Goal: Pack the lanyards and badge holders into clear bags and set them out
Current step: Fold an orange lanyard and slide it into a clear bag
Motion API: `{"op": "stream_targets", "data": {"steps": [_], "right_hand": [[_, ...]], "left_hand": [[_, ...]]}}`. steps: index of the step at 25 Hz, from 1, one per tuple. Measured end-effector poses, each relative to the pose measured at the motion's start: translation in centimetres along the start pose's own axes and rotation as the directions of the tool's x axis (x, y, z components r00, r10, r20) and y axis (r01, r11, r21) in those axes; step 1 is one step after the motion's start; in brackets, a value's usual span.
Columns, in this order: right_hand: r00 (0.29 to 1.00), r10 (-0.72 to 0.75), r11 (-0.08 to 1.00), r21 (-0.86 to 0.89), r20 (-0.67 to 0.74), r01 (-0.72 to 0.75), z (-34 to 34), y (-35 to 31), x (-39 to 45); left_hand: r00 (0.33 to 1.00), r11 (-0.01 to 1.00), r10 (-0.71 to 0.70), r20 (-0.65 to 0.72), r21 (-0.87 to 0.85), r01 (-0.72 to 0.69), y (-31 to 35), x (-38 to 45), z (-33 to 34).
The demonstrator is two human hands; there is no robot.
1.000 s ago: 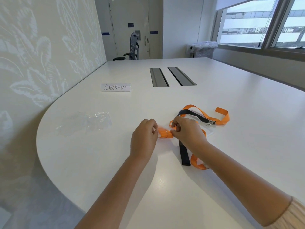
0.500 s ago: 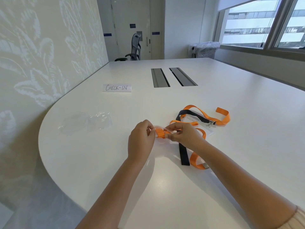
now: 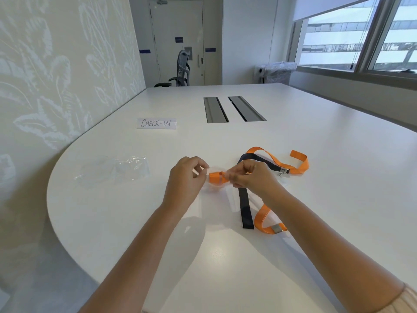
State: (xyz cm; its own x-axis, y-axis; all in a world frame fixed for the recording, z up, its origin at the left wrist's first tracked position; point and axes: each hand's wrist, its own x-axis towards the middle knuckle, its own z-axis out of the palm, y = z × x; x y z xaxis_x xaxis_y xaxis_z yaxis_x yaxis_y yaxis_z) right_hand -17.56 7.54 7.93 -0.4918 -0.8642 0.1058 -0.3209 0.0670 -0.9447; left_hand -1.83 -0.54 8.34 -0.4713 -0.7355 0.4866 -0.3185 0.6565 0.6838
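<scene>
A folded orange lanyard bundle (image 3: 216,177) hangs just above the white table (image 3: 225,256) between my hands. My right hand (image 3: 251,177) pinches its right end. My left hand (image 3: 186,177) has curled fingers and pinches the edge of a thin clear bag (image 3: 211,188) that faintly shows around the bundle. Behind and right of my right hand lie a black lanyard (image 3: 246,208) and a loose orange lanyard (image 3: 283,162). A further orange strap with a metal clip (image 3: 265,220) lies beside the black one. My right hand hides part of this pile.
Spare clear bags (image 3: 126,170) lie crumpled at the left of the table. A paper sign reading CHECK-IN (image 3: 156,123) lies further back. Two grey cable slots (image 3: 232,109) sit in the table's middle. An office chair (image 3: 181,68) stands at the far end.
Both hands have risen slightly off the table with the orange bundle. The trailing orange strand has been gathered in, and the bundle is now tighter.
</scene>
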Motion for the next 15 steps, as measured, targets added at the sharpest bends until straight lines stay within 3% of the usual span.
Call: {"op": "stream_targets", "data": {"steps": [3, 6, 11, 15], "right_hand": [[0.999, 0.013, 0.961, 0.275, 0.048, -0.026, -1.1, -1.6, -0.1], [0.991, 0.103, 0.940, 0.318, 0.089, -0.127, -1.2, -2.6, 0.0], [0.964, 0.163, 0.949, 0.233, 0.210, -0.211, -0.7, -2.8, -0.2], [0.983, 0.132, 0.980, 0.132, 0.126, -0.149, -0.5, -1.6, -0.3]], "left_hand": [[0.989, 0.952, -0.032, 0.148, -0.297, 0.075, -0.4, 1.0, -2.6], [0.966, 0.919, -0.033, 0.257, -0.373, 0.130, -1.4, 0.9, -3.3], [0.920, 0.794, -0.369, 0.136, -0.469, 0.388, -1.6, -0.2, -0.9], [0.919, 0.807, -0.389, 0.067, -0.456, 0.375, -1.6, 0.0, -0.6]]}}
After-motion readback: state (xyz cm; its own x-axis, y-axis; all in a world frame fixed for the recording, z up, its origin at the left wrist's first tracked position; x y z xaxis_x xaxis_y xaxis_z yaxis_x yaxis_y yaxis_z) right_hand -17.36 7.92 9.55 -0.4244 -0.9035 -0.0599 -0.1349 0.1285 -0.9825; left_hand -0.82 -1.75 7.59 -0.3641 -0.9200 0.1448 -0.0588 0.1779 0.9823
